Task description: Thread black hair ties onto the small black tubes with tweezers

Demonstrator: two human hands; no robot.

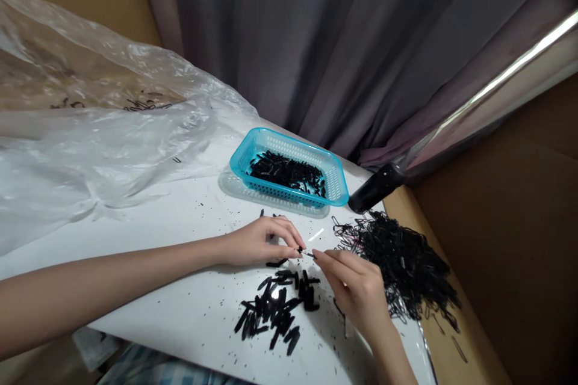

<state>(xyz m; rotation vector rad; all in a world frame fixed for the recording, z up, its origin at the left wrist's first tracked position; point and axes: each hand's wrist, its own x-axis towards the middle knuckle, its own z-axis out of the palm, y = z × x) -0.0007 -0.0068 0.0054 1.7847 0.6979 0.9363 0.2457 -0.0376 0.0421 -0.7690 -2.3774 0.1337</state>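
Over the white table, the fingertips of my left hand pinch one end of a small, thin black piece. My right hand grips its other end between thumb and fingers. The piece is too small to tell its exact kind. Just below both hands lies a loose heap of short, flat black strips. To the right of my right hand spreads a large tangled pile of thin black wire-like loops. A few dark pieces lie partly hidden under my left hand.
Behind my hands a blue plastic basket holds many black pieces, resting on a translucent lid or tray. A black cylindrical object leans beside it. Clear plastic sheeting covers the left. Black specks dot the table; a grey curtain hangs behind.
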